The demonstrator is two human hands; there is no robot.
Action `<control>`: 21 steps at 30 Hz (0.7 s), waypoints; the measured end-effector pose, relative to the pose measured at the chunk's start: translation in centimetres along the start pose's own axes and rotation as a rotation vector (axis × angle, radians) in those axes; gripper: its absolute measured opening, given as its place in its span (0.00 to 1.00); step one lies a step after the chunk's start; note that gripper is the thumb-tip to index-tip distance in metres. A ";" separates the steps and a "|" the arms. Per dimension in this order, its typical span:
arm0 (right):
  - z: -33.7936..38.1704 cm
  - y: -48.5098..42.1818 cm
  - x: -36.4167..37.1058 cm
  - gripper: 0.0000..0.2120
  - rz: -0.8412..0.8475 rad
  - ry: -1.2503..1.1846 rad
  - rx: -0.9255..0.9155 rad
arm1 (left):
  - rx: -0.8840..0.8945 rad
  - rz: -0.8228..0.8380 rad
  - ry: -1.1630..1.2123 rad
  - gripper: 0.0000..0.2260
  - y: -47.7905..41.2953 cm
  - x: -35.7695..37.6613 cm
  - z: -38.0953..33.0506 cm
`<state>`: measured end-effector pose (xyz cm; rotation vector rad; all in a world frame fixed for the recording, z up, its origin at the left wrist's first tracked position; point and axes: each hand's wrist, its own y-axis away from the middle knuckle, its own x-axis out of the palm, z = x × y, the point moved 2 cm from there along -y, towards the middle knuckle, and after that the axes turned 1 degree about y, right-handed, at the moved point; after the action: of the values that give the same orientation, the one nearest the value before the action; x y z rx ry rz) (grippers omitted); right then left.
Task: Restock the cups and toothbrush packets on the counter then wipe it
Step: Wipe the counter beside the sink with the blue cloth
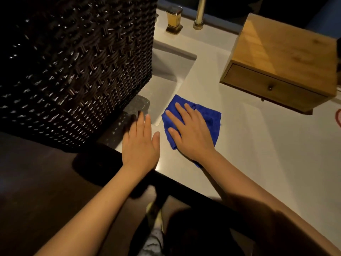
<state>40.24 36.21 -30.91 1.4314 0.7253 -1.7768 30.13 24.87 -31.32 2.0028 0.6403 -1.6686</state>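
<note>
A folded blue cloth [206,115] lies on the pale counter [258,145] just right of the sink's front corner. My right hand [190,132] lies flat on the cloth, fingers spread and pressing it down. My left hand [141,143] rests flat on the counter's front edge beside it, fingers together, holding nothing. No cups or toothbrush packets are visible.
A large dark woven basket [73,67] fills the left and hides much of the sunken sink [171,71]. A wooden drawer box [282,61] stands at the right rear. Gold tap fittings [175,19] sit at the back. The counter's dark front edge [184,185] runs diagonally below.
</note>
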 end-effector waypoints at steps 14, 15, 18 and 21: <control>3.4 9.2 1.0 0.23 0.017 -0.085 -0.100 | -0.042 0.021 0.073 0.27 2.2 -0.3 2.4; 3.5 9.8 1.1 0.23 0.004 -0.106 -0.107 | -0.045 0.022 0.076 0.27 2.1 -0.3 2.3; 3.8 11.7 1.3 0.23 -0.063 -0.216 -0.120 | -0.054 0.013 0.084 0.26 2.2 -0.4 2.2; 3.7 13.2 1.1 0.21 -0.143 -0.301 -0.158 | -0.049 -0.002 0.083 0.26 2.3 -0.5 2.2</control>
<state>48.85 25.53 -30.91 1.0011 0.8021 -1.9426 29.81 21.67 -31.10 2.0464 0.7052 -1.5621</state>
